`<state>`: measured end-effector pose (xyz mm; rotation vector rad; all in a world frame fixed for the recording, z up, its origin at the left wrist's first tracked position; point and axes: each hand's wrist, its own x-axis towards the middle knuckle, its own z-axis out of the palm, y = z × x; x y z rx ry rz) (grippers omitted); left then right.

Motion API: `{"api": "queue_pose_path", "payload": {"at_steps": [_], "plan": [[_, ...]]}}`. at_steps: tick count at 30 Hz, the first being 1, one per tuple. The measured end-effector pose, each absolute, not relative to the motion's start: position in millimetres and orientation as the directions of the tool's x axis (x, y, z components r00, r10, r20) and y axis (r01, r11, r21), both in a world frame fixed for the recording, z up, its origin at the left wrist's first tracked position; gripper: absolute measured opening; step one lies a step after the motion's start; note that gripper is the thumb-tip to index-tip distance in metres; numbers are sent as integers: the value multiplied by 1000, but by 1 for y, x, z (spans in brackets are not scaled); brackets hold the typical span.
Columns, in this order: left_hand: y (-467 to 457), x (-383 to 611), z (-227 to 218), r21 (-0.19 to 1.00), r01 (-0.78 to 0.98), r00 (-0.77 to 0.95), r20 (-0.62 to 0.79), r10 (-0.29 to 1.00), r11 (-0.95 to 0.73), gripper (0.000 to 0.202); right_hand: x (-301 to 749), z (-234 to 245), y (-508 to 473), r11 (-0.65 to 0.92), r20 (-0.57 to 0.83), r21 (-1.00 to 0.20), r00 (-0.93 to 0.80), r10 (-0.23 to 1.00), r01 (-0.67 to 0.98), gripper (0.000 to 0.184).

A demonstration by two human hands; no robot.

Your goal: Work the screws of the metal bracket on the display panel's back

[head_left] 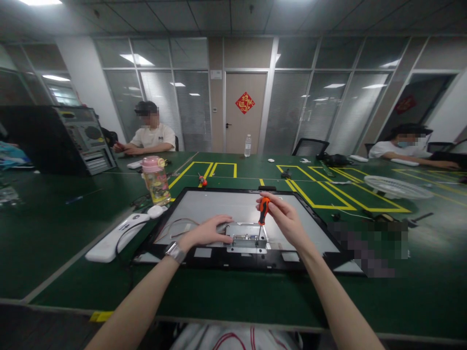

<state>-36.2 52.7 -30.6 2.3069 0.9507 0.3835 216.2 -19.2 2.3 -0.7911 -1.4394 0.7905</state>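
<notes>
A flat display panel (204,204) with a black frame lies back side up on the table in front of me. Near its front edge sits a metal bracket (251,245) with a row of connectors. My right hand (282,216) grips an orange and black screwdriver (263,211), held nearly upright with its tip down at the bracket. My left hand (209,231) rests at the bracket's left side, fingers spread and touching its edge. Thin cables (175,223) run across the panel left of that hand. The screwdriver's exact contact point is too small to make out.
Left of the panel are a white power strip (113,238) and a pink-lidded bottle (156,180). A computer case (80,141) stands far left. A white fan grille (396,187) lies to the right. Two other people sit across the green table (233,296).
</notes>
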Motion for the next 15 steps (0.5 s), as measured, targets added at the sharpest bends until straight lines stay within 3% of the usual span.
{"api": "queue_pose_path", "payload": {"at_steps": [6, 10, 15], "plan": [[53, -36, -33, 636, 532, 702, 38, 711, -559, 70, 217, 5, -20, 624, 665, -744, 167, 728, 239, 18], [54, -36, -35, 632, 533, 699, 47, 713, -563, 70, 222, 2, -18, 611, 632, -774, 139, 762, 170, 24], [56, -36, -37, 628, 524, 709, 52, 703, -575, 70, 225, -6, -15, 583, 594, -804, 165, 787, 114, 18]]}}
